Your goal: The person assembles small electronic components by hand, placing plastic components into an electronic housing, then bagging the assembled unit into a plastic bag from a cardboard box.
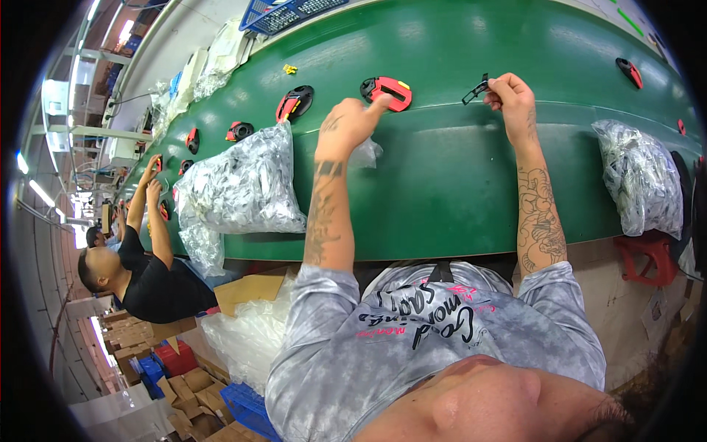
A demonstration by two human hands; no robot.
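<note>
A red and black plastic housing (398,90) with small yellow marks lies on the green table in front of me. My left hand (346,127) is at its near left side, thumb stretched against it and the other fingers curled, partly hidden. Farther right, my right hand (512,102) pinches a thin black plastic frame (475,90) just above the table. Under my left wrist shows a small clear plastic bag (366,154).
Full clear bags of parts sit left (243,180) and right (639,177) on the green table (442,195). More red and black housings (294,103), yellow pieces (290,69) and a blue basket (283,16) lie beyond. A co-worker (158,276) works at left; a red stool (648,258) stands right.
</note>
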